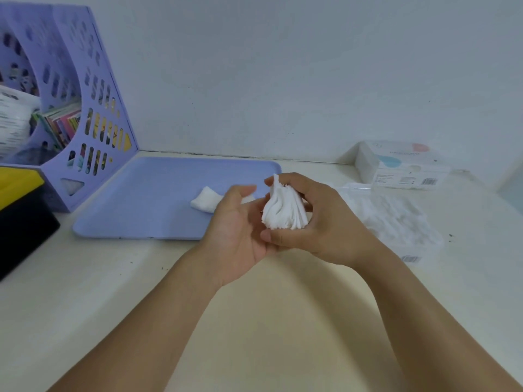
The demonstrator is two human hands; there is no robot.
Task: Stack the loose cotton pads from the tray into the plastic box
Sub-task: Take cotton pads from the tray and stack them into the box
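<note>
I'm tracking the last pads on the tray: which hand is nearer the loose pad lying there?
Left. The left hand hovers just right of the loose pad on the tray; the right hand, gripping the pad stack, is farther right.

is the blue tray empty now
No, one small clump of cotton pads lies on the blue tray, just left of the left hand.
</note>
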